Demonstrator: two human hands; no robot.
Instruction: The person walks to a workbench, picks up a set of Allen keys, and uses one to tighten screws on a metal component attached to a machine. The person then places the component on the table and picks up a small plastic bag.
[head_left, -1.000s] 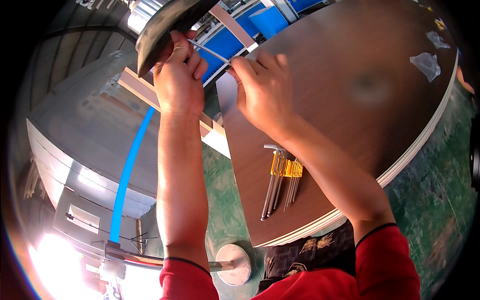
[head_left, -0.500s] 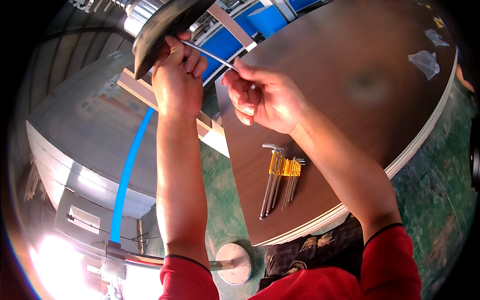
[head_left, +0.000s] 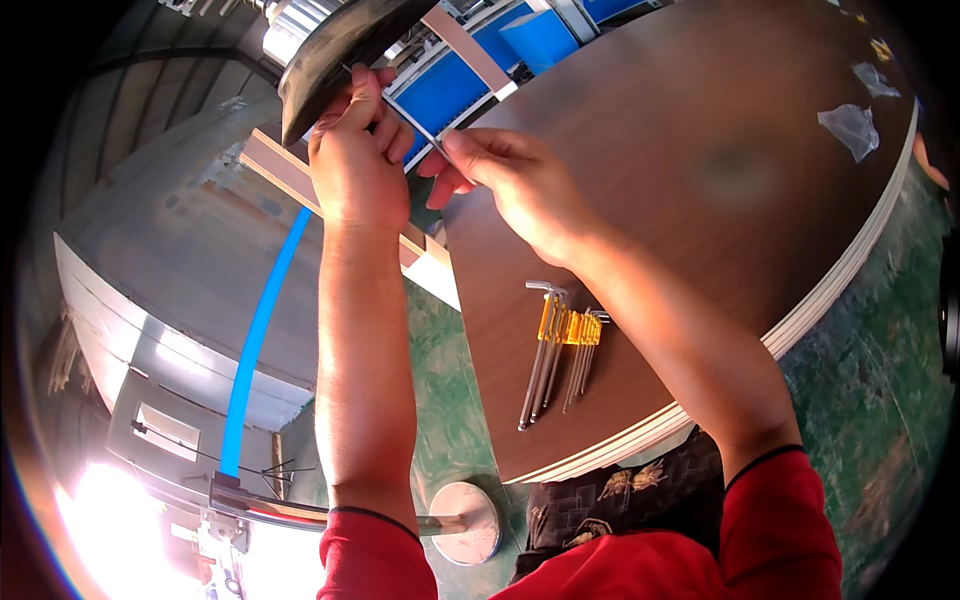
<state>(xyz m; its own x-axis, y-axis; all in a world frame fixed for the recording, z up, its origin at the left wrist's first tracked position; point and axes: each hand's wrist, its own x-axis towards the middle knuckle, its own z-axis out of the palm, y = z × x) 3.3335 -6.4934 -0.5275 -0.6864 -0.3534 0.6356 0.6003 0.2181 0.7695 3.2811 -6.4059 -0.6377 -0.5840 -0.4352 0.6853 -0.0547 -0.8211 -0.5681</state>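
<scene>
My two hands work a thin hex key at a dark curved part.

Nearest, a hex key set [head_left: 558, 345] lies on the brown table [head_left: 700, 180]. Beyond, my right hand [head_left: 510, 185] pinches the thin hex key [head_left: 425, 135]; my left hand [head_left: 352, 150] clasps the dark curved part [head_left: 330, 45]. I judge turning comes next, needing steady alignment.
</scene>
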